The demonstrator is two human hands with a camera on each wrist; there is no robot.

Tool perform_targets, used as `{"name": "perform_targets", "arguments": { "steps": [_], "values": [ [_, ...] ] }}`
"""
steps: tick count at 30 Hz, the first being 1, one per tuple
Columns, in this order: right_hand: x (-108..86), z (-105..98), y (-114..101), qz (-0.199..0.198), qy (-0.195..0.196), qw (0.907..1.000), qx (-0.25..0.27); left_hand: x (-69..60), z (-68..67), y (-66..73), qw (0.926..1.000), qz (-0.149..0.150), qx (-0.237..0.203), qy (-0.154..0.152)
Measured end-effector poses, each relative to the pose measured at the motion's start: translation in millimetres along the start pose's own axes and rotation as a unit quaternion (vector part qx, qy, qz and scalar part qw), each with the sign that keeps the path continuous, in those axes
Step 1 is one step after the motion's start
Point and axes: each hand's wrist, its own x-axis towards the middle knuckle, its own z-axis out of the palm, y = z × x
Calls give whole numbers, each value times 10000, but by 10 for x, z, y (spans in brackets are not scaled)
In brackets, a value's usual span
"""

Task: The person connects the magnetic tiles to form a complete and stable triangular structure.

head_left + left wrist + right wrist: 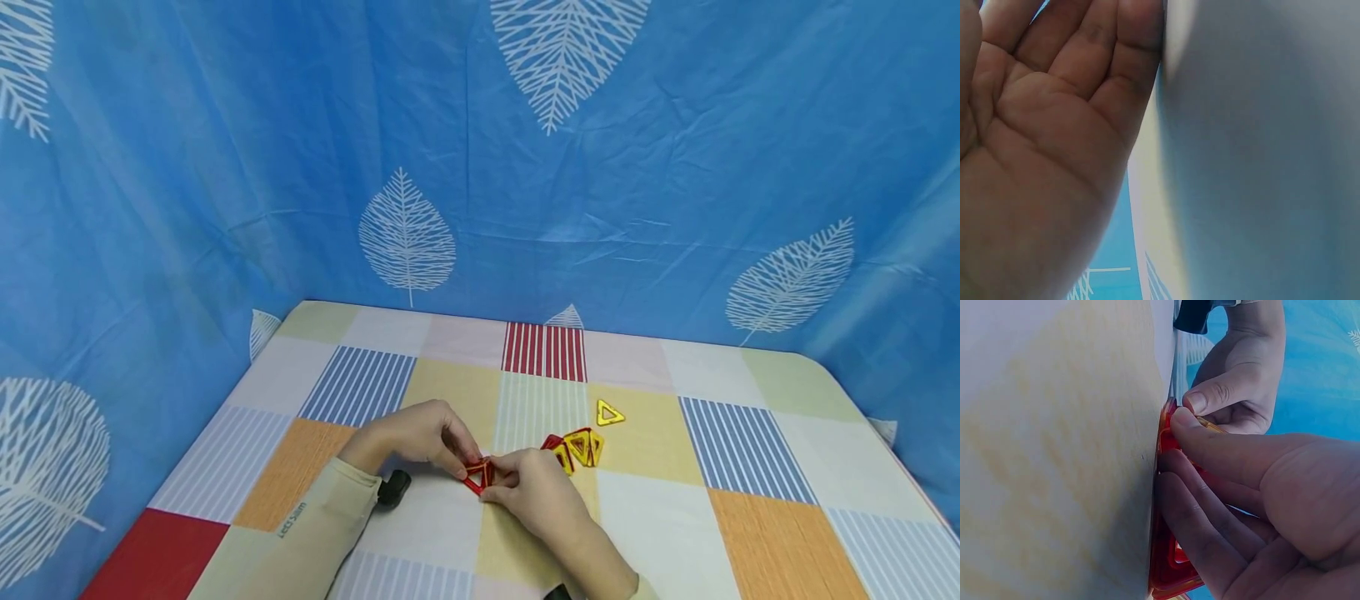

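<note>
Between both hands, low over the cloth, is a small group of red and orange triangular magnetic tiles (477,477). My left hand (429,433) pinches its left side with thumb and fingers. From the right, my right hand (538,487) grips the same tiles between thumb and curled fingers. In the right wrist view the right thumb (1229,447) lies on a tile edge, with the left hand (1238,387) just beyond. Red plastic (1169,570) shows below the right fingers there. The left wrist view shows only the left palm (1047,144); its fingertips are out of frame.
Right beside the right hand sits a cluster of yellow and red triangular tiles (580,447). A single yellow triangle tile (609,412) lies flat behind it. The patchwork tablecloth (645,517) covers the table, and a blue leaf-print curtain (300,167) hangs at the back and sides.
</note>
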Motion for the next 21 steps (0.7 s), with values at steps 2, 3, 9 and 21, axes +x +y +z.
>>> {"name": "perform_targets", "arguments": {
  "steps": [2,3,9,21],
  "values": [
    [3,-1,4,-7,0,10000,53,2,1,-3,10000,-22,37,0],
    [4,-1,5,-1,11,10000,73,2,2,-6,10000,-38,69,-1],
    [-2,11,4,161,115,9998,78,-10,0,-15,9994,-143,315,-20],
    [1,8,16,62,105,9999,80,0,25,-23,9996,-132,245,89]
  ]
}}
